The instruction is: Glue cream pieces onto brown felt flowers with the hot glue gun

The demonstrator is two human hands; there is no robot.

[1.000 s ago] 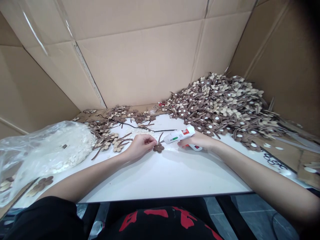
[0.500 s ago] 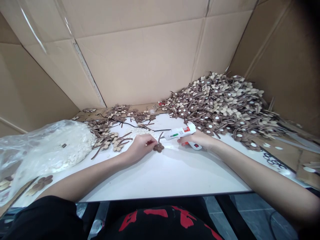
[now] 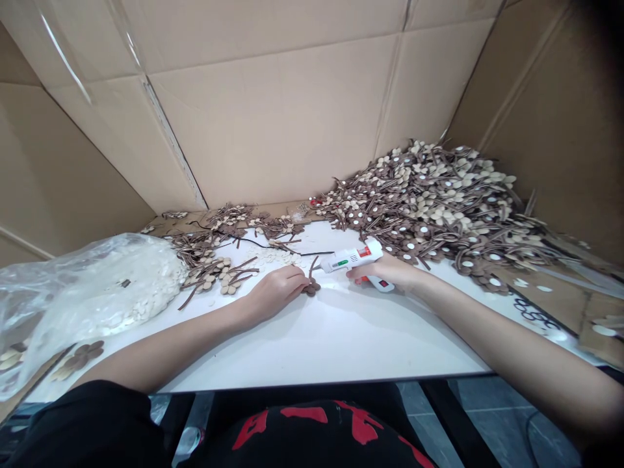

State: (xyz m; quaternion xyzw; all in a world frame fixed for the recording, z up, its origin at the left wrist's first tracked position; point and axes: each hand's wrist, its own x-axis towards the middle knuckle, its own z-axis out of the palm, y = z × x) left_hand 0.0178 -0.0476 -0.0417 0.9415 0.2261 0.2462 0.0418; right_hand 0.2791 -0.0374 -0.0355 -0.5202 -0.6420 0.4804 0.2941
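My right hand (image 3: 377, 268) is closed round the handle of a white glue gun (image 3: 351, 257) with orange and green parts. Its nozzle points left, just above a brown flower cutout (image 3: 312, 286) with a thin stem strip. My left hand (image 3: 280, 289) has its fingers closed at the flower's left side, and the fingertips cover part of the petals. The flower lies on or just over the white tabletop (image 3: 312, 344). Whether a small white disc is between my left fingers cannot be made out.
A large heap of brown and beige flower cutouts (image 3: 439, 201), many with white discs, fills the back right. More cutouts (image 3: 209, 270) lie at left beside a clear plastic bag (image 3: 121, 283) of white discs. Cardboard walls (image 3: 273, 123) enclose the back and sides. A black cord (image 3: 258, 244) crosses behind the hands.
My left hand has shifted slightly right over the flower, its fingers now covering more of the petals. The glue gun and my right hand have hardly moved.
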